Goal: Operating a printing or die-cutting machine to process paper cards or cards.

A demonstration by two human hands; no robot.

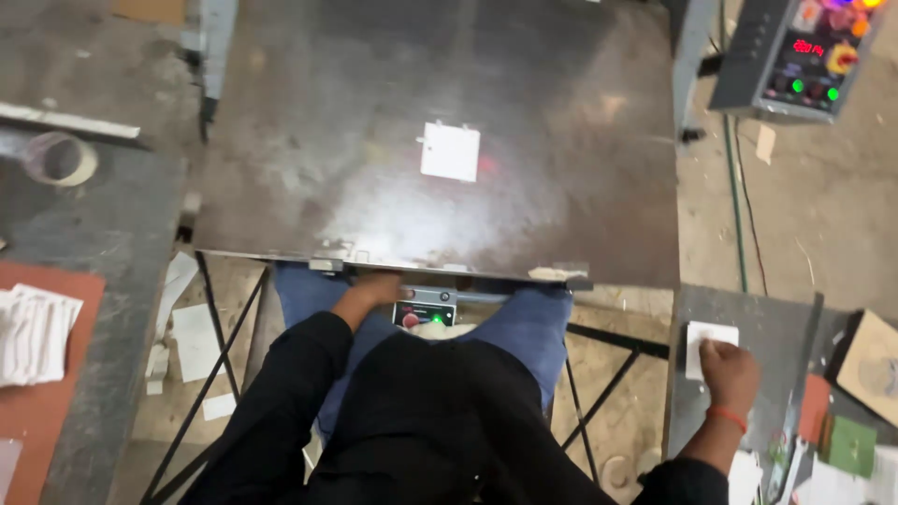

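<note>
A white square piece (450,151) lies in the middle of a large dark metal plate (327,140) in front of me. My left hand (374,291) reaches under the plate's front edge, by a small button box (424,313) with a red button and a lit green one. Its fingers are hidden by the plate. My right hand (731,372) rests on a second white square piece (708,347) on a grey side table (776,332) to my right, fingers curled over it.
A control panel (795,56) with lit buttons stands at the upper right, with a green cable (737,206) running down the floor. A stack of white pieces (36,333) lies on an orange mat at left. A tape roll (59,158) sits on the left bench.
</note>
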